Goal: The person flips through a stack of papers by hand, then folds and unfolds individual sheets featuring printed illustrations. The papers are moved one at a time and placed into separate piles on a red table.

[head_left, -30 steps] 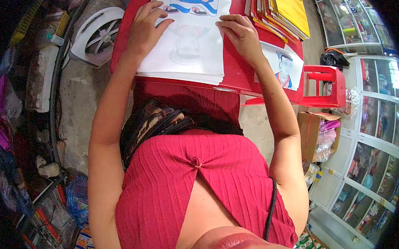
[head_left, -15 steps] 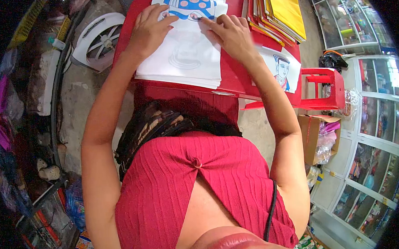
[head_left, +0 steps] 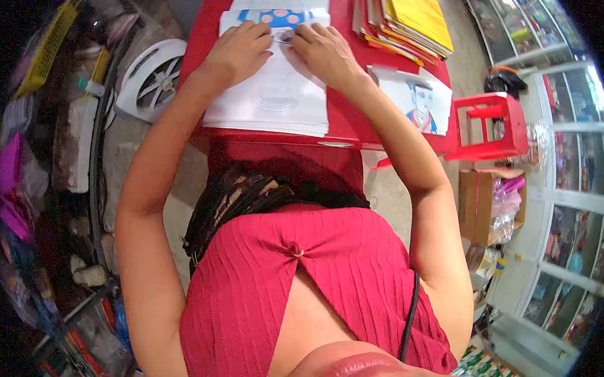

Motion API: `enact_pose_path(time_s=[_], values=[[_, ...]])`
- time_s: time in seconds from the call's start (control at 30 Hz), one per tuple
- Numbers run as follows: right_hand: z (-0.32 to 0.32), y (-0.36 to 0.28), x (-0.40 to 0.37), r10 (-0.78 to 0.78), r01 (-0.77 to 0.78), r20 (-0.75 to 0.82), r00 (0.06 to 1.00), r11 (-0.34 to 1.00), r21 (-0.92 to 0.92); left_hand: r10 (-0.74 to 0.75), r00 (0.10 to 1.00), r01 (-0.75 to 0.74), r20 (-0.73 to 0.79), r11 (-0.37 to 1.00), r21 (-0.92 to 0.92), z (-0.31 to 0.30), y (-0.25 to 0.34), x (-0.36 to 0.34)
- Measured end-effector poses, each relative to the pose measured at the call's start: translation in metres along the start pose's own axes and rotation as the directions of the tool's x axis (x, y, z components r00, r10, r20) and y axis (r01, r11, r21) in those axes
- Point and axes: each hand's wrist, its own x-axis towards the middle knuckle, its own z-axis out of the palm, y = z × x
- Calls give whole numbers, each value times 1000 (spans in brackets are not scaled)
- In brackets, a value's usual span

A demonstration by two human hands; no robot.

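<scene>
A white sheet of paper (head_left: 271, 99) lies on top of a small stack on the red table, with a faint face-like outline showing near its lower part. At its upper end is a blue drawing (head_left: 278, 18) with pink dots. My left hand (head_left: 242, 53) rests on the sheet at the left of the drawing, fingers apart from the thumb and on the paper. Close by on the right, my right hand (head_left: 319, 49) lies at the drawing's lower edge with its fingers bent together. Its fingertips are blurred; what they may hold is hidden. A small dark patch shows between the hands.
A pile of yellow and red folders or envelopes (head_left: 419, 18) lies at the table's back right. Nearer is a drawing of a person (head_left: 419, 102). A red stool (head_left: 491, 126), a cardboard box (head_left: 478, 204) and glass cabinets stand right. A white fan (head_left: 152, 80) stands left.
My hands have come closer together over the drawing and now cover more of its lower part. My right fingers have bent in from a stretched index finger. The whole view has shifted slightly.
</scene>
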Motion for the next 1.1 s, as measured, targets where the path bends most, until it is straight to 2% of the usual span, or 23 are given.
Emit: enact_pose_path(time_s=[0.07, 0.13, 0.17, 0.23, 0.33, 0.37, 0.43, 0.57, 0.63, 0.77, 0.83, 0.87, 0.93, 0.97, 1.1], values=[[7, 0, 4, 7, -12, -82, 997, 998, -58, 34, 999, -35, -6, 997, -64, 4, 3, 12], [20, 3, 5, -10, -1, -152, 988, 998, -70, 4, 993, -5, -115, 1000, -12, 14, 1, 17], [19, -1, 5, 24, -37, -145, 989, 996, -86, 39, 993, -42, -112, 999, -28, 12, 5, 20], [19, -6, 7, 107, -105, -127, 986, 994, 24, -55, 998, 55, 2, 998, 0, 6, 6, 22], [23, -9, 6, 136, -134, -171, 976, 991, 22, -47, 999, 48, -20, 999, 19, 11, 5, 18], [26, -9, 6, 138, -135, -170, 976, 990, 26, -49, 999, 49, -15, 999, 19, 13, 5, 17], [33, -6, 6, 74, -81, -221, 973, 996, -26, -22, 994, 22, -109, 1000, 3, 17, 7, 15], [42, 0, 6, 61, -62, -295, 953, 998, 5, -21, 989, 13, -147, 998, -54, 37, -9, 13], [43, 0, 4, 122, -118, -238, 964, 993, 31, -47, 991, 37, -122, 996, -84, 40, -12, 12], [40, 3, 2, 139, -125, -162, 977, 988, 91, -69, 997, 63, -41, 991, -115, 30, -18, 15], [33, 8, 5, 171, -160, -44, 984, 969, 188, -86, 993, 105, 85, 962, -252, 18, -21, 20], [31, 10, 8, 149, -136, -49, 988, 970, 201, -111, 990, 128, 83, 963, -239, 14, -23, 21], [26, 18, 12, 142, -153, 60, 988, 953, 263, -100, 986, 143, 134, 916, -375, 8, -24, 27], [24, 21, 15, 123, -133, 54, 991, 953, 274, -102, 984, 147, 144, 924, -353, 6, -25, 28], [15, 29, 23, 114, -175, 186, 976, 919, 354, -113, 978, 174, 178, 910, -376, 3, -28, 31]])
